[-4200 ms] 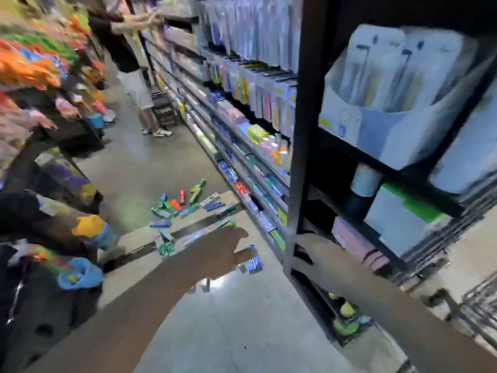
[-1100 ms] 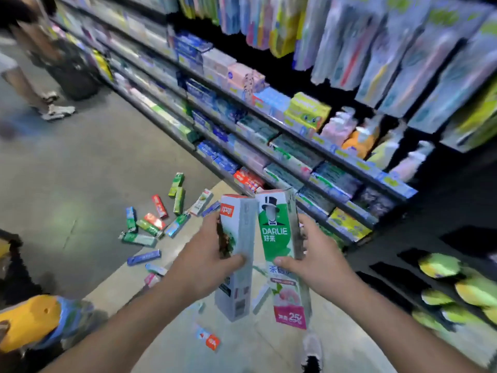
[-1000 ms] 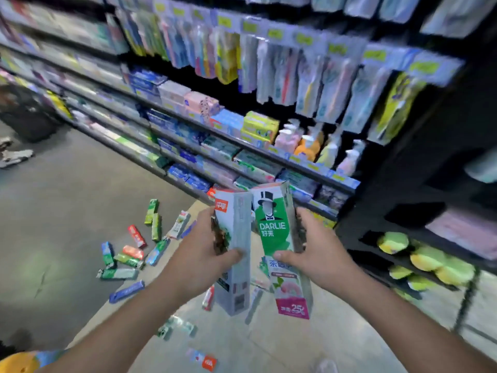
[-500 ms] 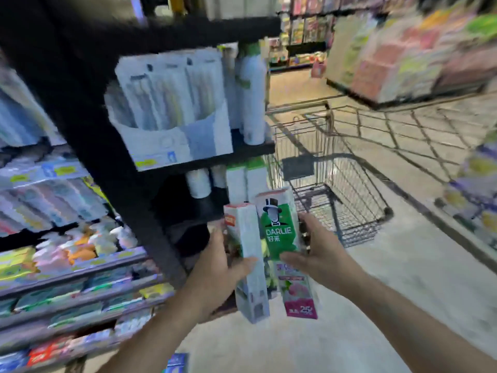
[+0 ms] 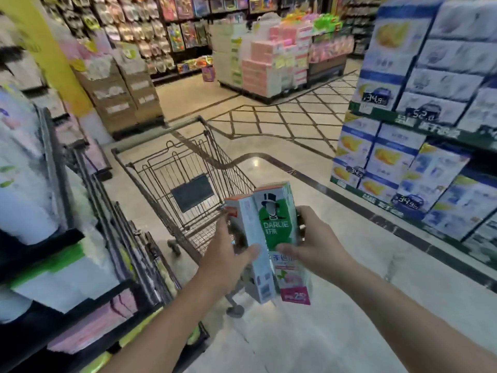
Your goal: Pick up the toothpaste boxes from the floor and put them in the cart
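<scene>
Two toothpaste boxes (image 5: 271, 243) stand upright side by side, clasped between the left hand (image 5: 228, 254) and right hand (image 5: 314, 246), each grip grasping one, close before the cart (image 5: 185, 168), likely for dropping in together.

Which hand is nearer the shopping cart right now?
Left. The left hand overlaps the cart at its near corner; the right hand is off to its right.

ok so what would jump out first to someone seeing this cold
Two upright toothpaste boxes centre frame: a green Darlie box in the right hand, a pale grey box in the left hand. Just beyond them stands a wire shopping cart.
</scene>
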`<state>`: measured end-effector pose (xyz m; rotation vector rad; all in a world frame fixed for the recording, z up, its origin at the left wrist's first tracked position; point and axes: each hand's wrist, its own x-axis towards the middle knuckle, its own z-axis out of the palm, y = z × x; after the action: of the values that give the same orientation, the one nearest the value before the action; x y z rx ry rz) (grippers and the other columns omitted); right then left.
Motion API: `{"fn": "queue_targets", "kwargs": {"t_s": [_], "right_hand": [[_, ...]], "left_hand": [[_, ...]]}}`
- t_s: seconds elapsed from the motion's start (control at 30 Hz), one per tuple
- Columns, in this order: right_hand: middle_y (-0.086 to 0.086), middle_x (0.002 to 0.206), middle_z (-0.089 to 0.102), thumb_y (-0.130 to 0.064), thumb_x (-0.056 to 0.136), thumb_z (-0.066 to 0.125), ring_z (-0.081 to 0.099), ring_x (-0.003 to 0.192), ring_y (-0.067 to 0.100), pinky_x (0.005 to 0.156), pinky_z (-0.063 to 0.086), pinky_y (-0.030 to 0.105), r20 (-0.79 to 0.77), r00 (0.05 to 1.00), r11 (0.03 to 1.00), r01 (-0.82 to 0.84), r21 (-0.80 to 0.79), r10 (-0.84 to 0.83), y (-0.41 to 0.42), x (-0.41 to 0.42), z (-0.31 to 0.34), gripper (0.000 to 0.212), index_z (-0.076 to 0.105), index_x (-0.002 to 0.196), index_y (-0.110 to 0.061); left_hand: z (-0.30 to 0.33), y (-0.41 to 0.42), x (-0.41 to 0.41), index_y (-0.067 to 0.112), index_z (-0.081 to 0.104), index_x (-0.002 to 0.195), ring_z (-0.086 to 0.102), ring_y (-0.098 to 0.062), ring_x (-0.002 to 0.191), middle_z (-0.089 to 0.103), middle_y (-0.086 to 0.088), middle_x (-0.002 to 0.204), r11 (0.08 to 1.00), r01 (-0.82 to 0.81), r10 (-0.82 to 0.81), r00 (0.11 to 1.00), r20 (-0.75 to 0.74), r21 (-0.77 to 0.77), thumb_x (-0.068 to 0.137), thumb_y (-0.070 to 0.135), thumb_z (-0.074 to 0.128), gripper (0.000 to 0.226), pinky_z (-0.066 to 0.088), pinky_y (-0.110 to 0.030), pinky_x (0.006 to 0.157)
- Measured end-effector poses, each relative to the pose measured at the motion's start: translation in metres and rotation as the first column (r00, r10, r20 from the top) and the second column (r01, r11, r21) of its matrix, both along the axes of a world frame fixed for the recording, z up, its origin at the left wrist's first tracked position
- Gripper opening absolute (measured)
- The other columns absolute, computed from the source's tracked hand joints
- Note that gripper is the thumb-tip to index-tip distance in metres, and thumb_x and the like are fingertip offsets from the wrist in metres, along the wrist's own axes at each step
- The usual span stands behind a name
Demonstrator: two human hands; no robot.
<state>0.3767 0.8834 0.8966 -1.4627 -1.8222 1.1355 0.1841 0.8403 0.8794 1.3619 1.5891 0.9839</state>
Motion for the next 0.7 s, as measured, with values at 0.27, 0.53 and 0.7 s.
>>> {"fn": "queue_targets", "kwargs": {"t_s": [0.27, 0.53, 0.7], "right_hand": [[-0.018, 0.096, 0.059, -0.012, 0.078, 0.079, 0.061, 0.082, -0.001, 0.054, 0.051, 0.015, 0.016, 0.998, 0.998, 0.059, -0.015, -0.059, 0.147, -0.035, -0.021, 0.053, 0.041, 0.112, -0.027], [-0.008, 0.102, 0.058, -0.01, 0.077, 0.076, 0.06, 0.092, 0.009, 0.061, 0.05, 0.018, 0.074, 0.997, 0.992, 0.007, -0.128, 0.003, 0.285, -0.117, -0.087, 0.051, 0.038, 0.11, -0.022], [-0.013, 0.091, 0.053, -0.002, 0.08, 0.069, 0.055, 0.079, -0.004, 0.058, 0.043, 0.009, 0.106, 0.979, 0.966, -0.15, -0.212, 0.176, 0.352, -0.159, -0.164, 0.04, 0.042, 0.085, -0.03]], "left_hand": [[-0.024, 0.156, -0.02, 0.046, 0.032, 0.115, 0.057, 0.007, 0.09, 0.052, 0.027, 0.104, 0.999, 0.004, -0.002, 0.998, 0.055, -0.039, 0.089, 0.023, 0.07, 0.052, 0.045, -0.01, 0.065], [-0.083, 0.287, -0.082, 0.044, 0.038, 0.134, 0.058, -0.014, 0.11, 0.051, 0.021, 0.11, 0.977, -0.126, 0.142, 0.986, 0.083, -0.175, 0.083, 0.011, 0.074, 0.071, 0.051, -0.033, 0.084], [-0.171, 0.336, -0.11, 0.033, 0.028, 0.15, 0.064, -0.019, 0.105, 0.056, 0.007, 0.128, 0.878, -0.276, 0.32, 0.946, 0.053, -0.39, 0.084, 0.013, 0.075, 0.084, 0.049, -0.04, 0.092]]}}
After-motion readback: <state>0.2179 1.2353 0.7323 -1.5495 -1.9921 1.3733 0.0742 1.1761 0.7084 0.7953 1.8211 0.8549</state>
